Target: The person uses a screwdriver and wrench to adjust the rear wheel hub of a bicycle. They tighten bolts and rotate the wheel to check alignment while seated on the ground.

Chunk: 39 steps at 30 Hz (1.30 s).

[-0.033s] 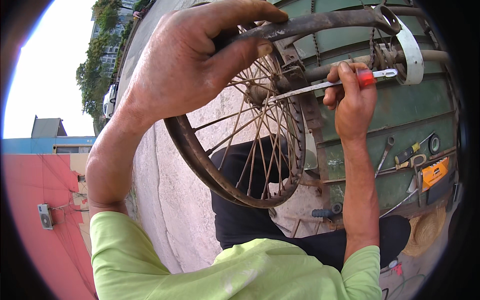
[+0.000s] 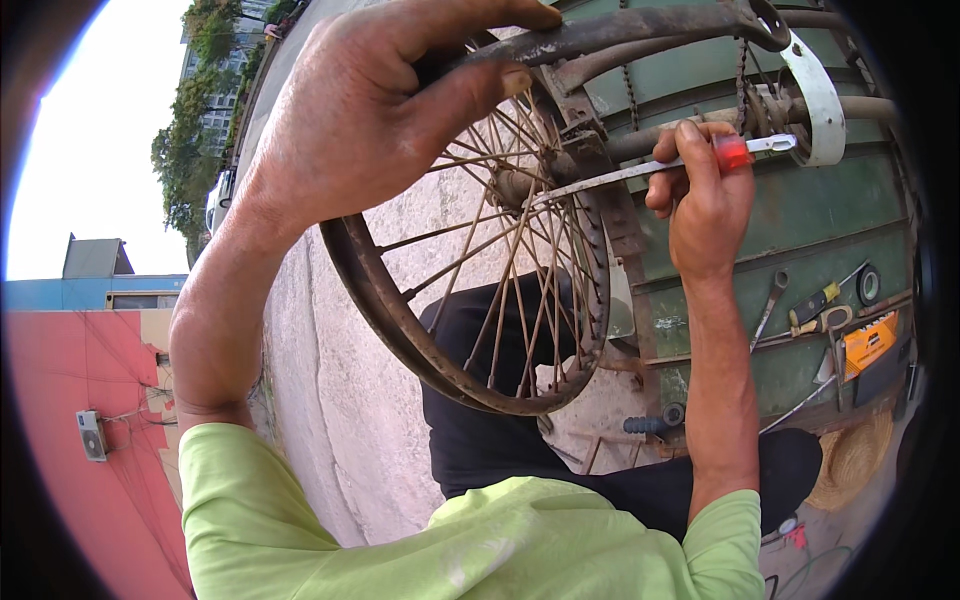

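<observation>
My left hand [image 2: 350, 120] is closed around a dark, worn tube [image 2: 640, 42] at the top of a rusty spoked wheel [image 2: 430, 350]. The thumb presses on the tube's near side and the fingers curl over its far side. Rightward the tube bends and ends in a ring-like loop. In my closed right hand [image 2: 708, 200] is a screwdriver [image 2: 735, 153] with a red and whitish handle. Its long pale shank points left, its end in front of the spokes by the hub [image 2: 518, 187]; contact there is unclear. My left hand hides the upper left of the rim.
Behind stands a green slatted panel [image 2: 770, 230] with a rusty frame and chains. A wrench [image 2: 770, 308], a yellow-black screwdriver [image 2: 815, 305], a roll of black tape [image 2: 869, 285] and an orange box [image 2: 869, 348] lie on it. A straw hat [image 2: 850, 460] is at lower right, a blue-grey handle [image 2: 653, 422] beside my forearm.
My left hand has shifted slightly left and up, drawing the tube along. The wheel's rim has tipped a little left. My right hand and the screwdriver have hardly moved.
</observation>
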{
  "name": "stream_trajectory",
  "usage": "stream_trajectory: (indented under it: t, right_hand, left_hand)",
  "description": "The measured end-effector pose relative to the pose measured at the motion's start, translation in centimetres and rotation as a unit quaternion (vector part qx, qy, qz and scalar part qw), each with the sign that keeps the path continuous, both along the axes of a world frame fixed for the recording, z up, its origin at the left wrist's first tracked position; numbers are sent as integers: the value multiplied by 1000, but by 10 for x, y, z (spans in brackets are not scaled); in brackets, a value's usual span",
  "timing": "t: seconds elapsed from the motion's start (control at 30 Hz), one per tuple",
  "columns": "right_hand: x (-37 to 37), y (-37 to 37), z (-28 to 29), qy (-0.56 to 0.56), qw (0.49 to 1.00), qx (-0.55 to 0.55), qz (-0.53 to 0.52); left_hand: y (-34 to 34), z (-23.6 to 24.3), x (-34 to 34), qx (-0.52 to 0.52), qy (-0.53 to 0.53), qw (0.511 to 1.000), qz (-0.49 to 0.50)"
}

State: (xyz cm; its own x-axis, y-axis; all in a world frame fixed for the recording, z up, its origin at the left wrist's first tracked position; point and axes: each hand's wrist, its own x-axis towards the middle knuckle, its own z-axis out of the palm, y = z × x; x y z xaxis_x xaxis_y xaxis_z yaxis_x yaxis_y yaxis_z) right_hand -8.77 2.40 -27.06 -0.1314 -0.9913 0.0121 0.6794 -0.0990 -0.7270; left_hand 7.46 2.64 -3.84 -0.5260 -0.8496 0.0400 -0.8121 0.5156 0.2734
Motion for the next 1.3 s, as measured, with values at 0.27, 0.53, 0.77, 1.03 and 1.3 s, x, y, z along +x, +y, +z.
stream_trajectory:
  t: [0.27, 0.53, 0.77, 1.03, 1.3]
  right_hand:
    - [-10, 2, 14, 19, 1000, -16, -5]
    - [-11, -1, 15, -39, 998, -26, -47]
    - [-30, -4, 21, -29, 998, 10, -56]
    - [2, -3, 0, 9, 1000, -1, 4]
    - [19, -2, -7, 0, 1000, -12, 28]
  left_hand:
    - [-53, 17, 1, -66, -17, 990, 122]
    - [-19, 20, 12, -11, 221, 966, 137]
    - [-15, 11, 16, 4, 189, 976, 108]
    - [-26, 8, 4, -9, 125, 981, 151]
    - [-33, 9, 5, -26, 102, 983, 149]
